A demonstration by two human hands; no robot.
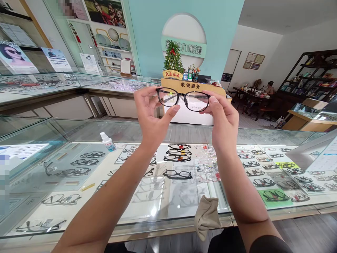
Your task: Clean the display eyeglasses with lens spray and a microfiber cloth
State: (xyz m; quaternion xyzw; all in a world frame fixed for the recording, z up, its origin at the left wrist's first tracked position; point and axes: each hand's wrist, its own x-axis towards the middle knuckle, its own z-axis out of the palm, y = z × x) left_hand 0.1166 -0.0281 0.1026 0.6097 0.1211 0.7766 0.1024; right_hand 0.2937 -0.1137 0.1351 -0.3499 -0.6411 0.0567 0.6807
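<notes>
A pair of black-framed glasses (183, 99) is held up at about head height over a glass display counter (79, 133). My left hand (151, 114) pinches the left end of the frame, thumb under the lens and fingers curled at the rim. At the right end of the frame my right hand (223, 123) grips with thumb and fingers closed. Small white lettering shows on the right lens. A beige cleaning cloth (206, 216) lies crumpled on the counter's near edge, below my right forearm. A small white spray bottle (107, 141) stands on the glass to the left.
Under the glass lie several rows of glasses (179, 156). Another display counter (52, 84) runs along the left wall. A cashier desk (192, 86) with a potted plant (173, 59) stands behind. A person (270, 88) sits at a dark table at the far right, near dark shelves (313, 75).
</notes>
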